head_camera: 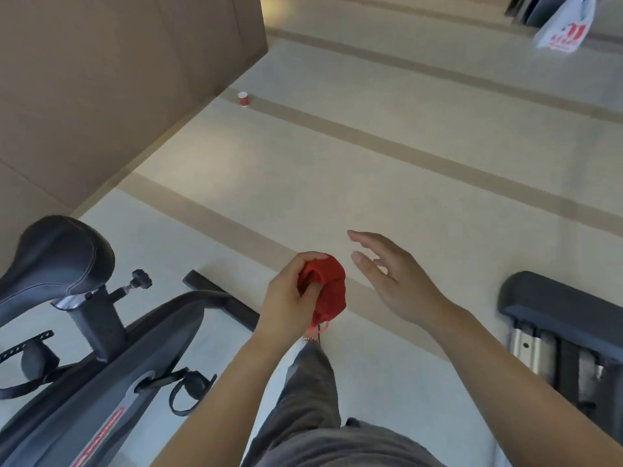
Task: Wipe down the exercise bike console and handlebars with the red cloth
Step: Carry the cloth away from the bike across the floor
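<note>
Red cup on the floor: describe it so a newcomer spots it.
Follow the brown wall at upper left to its far corner. There a small red cup stands upright on a tan floor stripe. Unlike the red cloth, it shows a white inside.

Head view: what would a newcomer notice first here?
The left hand grips a bunched red cloth at centre; the open right hand hovers beside it. The black exercise bike with its padded saddle stands at lower left. A small red cup stands by the brown wall.
</note>
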Demonstrator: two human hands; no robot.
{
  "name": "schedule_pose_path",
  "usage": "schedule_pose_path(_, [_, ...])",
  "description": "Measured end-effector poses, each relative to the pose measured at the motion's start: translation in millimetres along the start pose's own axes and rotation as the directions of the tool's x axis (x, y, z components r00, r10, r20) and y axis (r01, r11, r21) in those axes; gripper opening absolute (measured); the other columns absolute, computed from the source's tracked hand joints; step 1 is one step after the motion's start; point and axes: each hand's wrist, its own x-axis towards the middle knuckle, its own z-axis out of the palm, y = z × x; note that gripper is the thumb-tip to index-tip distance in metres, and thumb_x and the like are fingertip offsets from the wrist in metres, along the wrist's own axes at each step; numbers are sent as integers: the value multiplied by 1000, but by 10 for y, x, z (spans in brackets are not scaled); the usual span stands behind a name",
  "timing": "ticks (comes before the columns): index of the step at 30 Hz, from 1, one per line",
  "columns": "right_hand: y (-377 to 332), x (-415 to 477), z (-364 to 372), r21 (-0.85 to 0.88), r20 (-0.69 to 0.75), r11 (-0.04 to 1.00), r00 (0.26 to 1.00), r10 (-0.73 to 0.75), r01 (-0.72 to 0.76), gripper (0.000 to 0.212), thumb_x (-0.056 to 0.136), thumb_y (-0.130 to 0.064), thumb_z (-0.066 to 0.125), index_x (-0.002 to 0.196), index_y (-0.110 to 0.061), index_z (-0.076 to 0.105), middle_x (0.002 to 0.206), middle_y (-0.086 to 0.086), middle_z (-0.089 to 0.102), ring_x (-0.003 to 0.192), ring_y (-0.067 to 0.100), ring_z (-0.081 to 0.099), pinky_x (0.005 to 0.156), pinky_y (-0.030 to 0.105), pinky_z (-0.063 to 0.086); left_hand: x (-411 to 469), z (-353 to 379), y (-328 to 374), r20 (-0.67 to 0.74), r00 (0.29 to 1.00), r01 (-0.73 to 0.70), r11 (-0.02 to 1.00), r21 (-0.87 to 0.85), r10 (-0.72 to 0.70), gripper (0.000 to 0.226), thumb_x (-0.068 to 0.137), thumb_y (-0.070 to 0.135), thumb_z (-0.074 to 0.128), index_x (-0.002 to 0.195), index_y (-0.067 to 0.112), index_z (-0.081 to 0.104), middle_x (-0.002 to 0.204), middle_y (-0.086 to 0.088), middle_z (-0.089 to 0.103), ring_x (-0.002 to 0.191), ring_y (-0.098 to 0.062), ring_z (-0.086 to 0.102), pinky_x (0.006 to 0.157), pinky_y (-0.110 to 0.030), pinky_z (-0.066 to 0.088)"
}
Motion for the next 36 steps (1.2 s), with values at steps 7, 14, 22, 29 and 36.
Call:
schedule_pose_path(7, [191, 1356, -545, -10, 3, 993, 993, 116, -116, 54, 85, -67, 32, 132, -43, 41, 137, -26, 42, 120, -17, 34, 100, 18, 34, 1596, -53, 5, 98, 964, 265, 937, -229, -249, 30, 87, 2, 52, 103, 26, 62, 101, 12, 67, 96, -4, 61, 80, -19, 51])
schedule_pose_path(14, [425, 2550, -1232, 35, -137, 984, 974, 180, -177, 53, 84, -67, 31, 132, -45, 40, 137, -25, 41, 120, -14, 36, 95, 11, 31, 3277, 118, 335, 303, 899, 405, 866, -295, -317, 41, 81, -8, 44, 93, 25, 64, 94, 8, 67, 88, -16, 61, 80, -39, 52])
schedule_pose_path(22, [1214, 3801, -2180, 84, -257, 967, 932, 256, -242, 52, 84, -71, 29, 130, -49, 38, 136, -28, 40, 123, -9, 37, 103, 22, 33, 5138, 1071, 411, 318, 885, 400, 905, -145, -340, 7, 82, 36, 68, 86, 33, 64, 94, 17, 64, 90, -4, 60, 75, -26, 55])
schedule_pose_path(29, [1970, 5091, -3376, -2, -215, 951, 929, 301, -309, 52, 87, -65, 28, 135, -46, 35, 141, -24, 36, 124, -6, 34, 100, 16, 27, 6823, 1804, 741, 310, 928, 178, 977, 117, -207, 15, 85, 27, 66, 89, 39, 58, 97, 25, 55, 89, -2, 54, 59, -7, 45])
schedule_pose_path(36, [2481, 6273, -4446, -23, -174, 951, 938, 301, -310, 58, 84, -68, 26, 135, -43, 36, 144, -18, 37, 126, -1, 36, 101, 20, 31, 8366, 2418, 1061, 244, 956, 147, 986, 75, -161, 18, 85, 23, 66, 99, 32, 61, 102, 17, 57, 93, -7, 55, 71, -12, 47])
